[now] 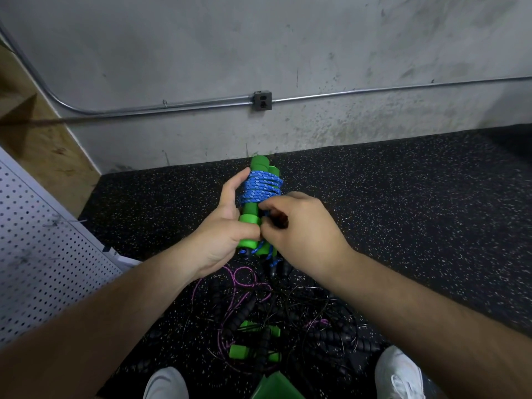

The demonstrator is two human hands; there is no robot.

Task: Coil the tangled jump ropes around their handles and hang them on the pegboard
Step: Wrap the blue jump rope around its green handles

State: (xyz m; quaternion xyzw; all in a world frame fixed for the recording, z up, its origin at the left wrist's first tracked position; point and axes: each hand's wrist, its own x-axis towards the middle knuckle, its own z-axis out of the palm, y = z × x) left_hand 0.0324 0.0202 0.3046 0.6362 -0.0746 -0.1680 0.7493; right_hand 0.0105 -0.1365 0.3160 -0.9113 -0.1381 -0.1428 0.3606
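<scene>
Left hand fingers curl round the paired green handles, with the thumb lying along the coil. Right hand fingertips pinch the blue rope just below its tight wraps. The bundle is held upright above a tangled pile of ropes on the speckled floor. A pegboard is at left.

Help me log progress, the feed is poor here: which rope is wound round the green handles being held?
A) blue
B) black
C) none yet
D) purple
A: blue rope is coiled in tight turns round the green handles that the left hand grips.
</scene>
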